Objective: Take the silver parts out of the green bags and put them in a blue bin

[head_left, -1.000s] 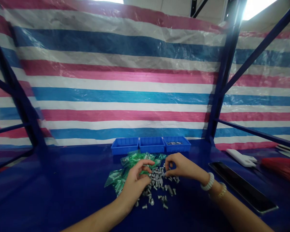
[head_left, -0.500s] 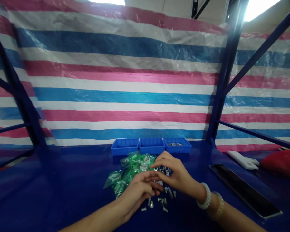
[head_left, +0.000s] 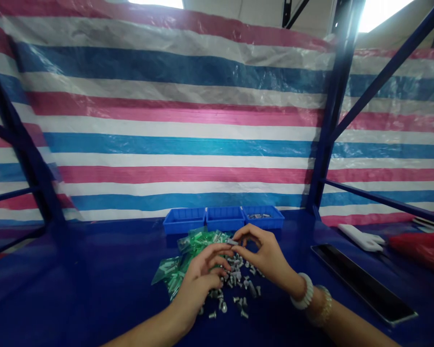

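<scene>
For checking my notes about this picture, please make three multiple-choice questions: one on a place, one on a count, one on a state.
1. Where do the green-tinted plastic bags lie compared with the loose metal bolts?
A) To their left
B) To their right
C) Inside a tray

2. How many blue plastic trays stand in the row?
A) Two
B) Three
C) Five

3. What is the state of the tray on the far right?
A) Closed with a lid
B) Full of green bags
C) Holding a few metal parts

Answers:
1. A, because the bags spread out left of the bolts.
2. B, because three trays stand side by side.
3. C, because a small group of parts lies inside it.
</scene>
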A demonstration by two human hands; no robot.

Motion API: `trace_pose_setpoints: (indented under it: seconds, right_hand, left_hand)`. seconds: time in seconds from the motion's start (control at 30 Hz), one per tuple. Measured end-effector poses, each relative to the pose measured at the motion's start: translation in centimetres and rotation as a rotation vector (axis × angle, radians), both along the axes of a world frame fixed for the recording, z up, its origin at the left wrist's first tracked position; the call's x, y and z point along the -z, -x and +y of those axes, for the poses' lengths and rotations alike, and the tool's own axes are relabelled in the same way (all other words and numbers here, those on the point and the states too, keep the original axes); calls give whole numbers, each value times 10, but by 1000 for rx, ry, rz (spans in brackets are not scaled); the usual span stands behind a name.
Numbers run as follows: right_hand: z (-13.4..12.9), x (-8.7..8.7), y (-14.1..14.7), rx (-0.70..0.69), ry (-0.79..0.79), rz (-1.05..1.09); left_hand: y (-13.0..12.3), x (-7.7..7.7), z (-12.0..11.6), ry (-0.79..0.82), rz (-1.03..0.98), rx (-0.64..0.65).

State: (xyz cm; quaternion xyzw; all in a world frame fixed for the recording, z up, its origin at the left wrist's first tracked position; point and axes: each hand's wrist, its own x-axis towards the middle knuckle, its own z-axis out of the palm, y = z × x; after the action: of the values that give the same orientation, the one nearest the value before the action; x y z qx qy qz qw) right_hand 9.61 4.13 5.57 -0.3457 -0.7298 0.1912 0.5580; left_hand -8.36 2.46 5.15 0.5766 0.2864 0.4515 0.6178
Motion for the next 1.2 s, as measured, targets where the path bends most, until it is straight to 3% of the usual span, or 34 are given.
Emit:
trace_pose_setpoints:
  seconds: [0.13, 0.23, 0.33, 0.43, 0.47, 0.57, 0.67, 0.8, 0.87, 0.9, 0.97, 1.2]
  right_hand:
    - [6, 10, 7, -206, 285, 198]
    - [13, 14, 7, -253, 383, 248]
    - [29, 9, -9, -96, 306, 231]
    - [56, 1, -40, 271, 163, 149]
    - [65, 0, -51, 332, 150, 125]
    - [84, 2, -78, 416, 155, 22]
    - [84, 6, -85, 451, 161, -95]
    - [57, -2, -71, 307, 175, -267]
    - [37, -9, -59, 89, 232, -427]
    - [28, -12, -53, -90, 284, -577]
    - [12, -13, -43, -247, 296, -770]
    - [1, 3, -30, -120, 230, -1041]
  left_hand:
    - [0, -3, -3, -100, 50, 2]
    - [0, -2, -3, -106, 55, -20]
    - [1, 1, 1, -111, 70, -74]
    - [2, 3, 5, -103, 102, -119]
    - [3, 4, 6, -98, 108, -125]
    - [4, 4, 7, -75, 116, -118]
    - [4, 4, 7, -65, 110, -113]
    - [3, 3, 9, -66, 105, -115]
    - [3, 3, 10, -67, 108, -119]
    - [3, 3, 10, -68, 110, -124]
    - [2, 3, 10, -70, 112, -134]
    - [1, 2, 7, -90, 109, -127]
